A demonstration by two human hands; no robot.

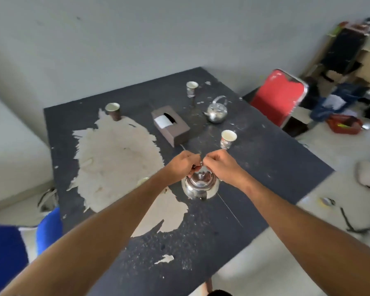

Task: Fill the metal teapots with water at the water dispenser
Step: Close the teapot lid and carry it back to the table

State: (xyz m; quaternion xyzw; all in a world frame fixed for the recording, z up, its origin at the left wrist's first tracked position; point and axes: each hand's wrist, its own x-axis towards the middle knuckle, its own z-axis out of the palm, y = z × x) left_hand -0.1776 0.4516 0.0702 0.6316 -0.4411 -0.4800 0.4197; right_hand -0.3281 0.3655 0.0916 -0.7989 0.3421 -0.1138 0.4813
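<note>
A shiny metal teapot (pixel 200 186) with its lid on is at the middle of the dark worn table (pixel 254 167). My left hand (pixel 183 165) and my right hand (pixel 220 164) are both closed around its handle just above the lid; the handle is mostly hidden by my fingers. A second metal teapot (pixel 217 111) stands farther back on the table with its handle upright, untouched. No water dispenser is in view.
A brown tissue box (pixel 171 124) lies mid-table. Three paper cups stand around: one (pixel 228 138) just beyond my hands, one (pixel 191 88) at the back, one (pixel 113 111) at the left. A red chair (pixel 278 95) sits right of the table; clutter lies on the floor.
</note>
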